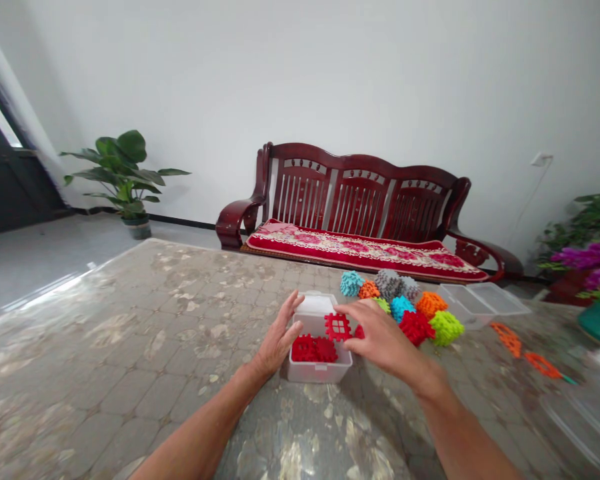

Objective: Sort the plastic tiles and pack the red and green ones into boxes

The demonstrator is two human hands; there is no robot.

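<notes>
A small clear plastic box [319, 370] stands on the patterned table, its lid [316, 304] tilted open at the back. Several red toothed building pieces [313, 349] lie inside it. My left hand [279, 337] rests against the box's left side with the fingers stretched out and together. My right hand [380, 339] hovers at the box's right rim, its fingertips pinching a flat red grid piece [338, 327] over the box. A second red piece [359, 331] shows under the right hand's fingers.
Right of the box lies a pile of clustered pieces in red [416, 327], lime [446, 327], orange [431, 304], teal [351, 283] and grey [389, 283]. Clear containers [481, 303] and orange strips [509, 339] lie further right. A wooden bench [360, 213] stands behind the table.
</notes>
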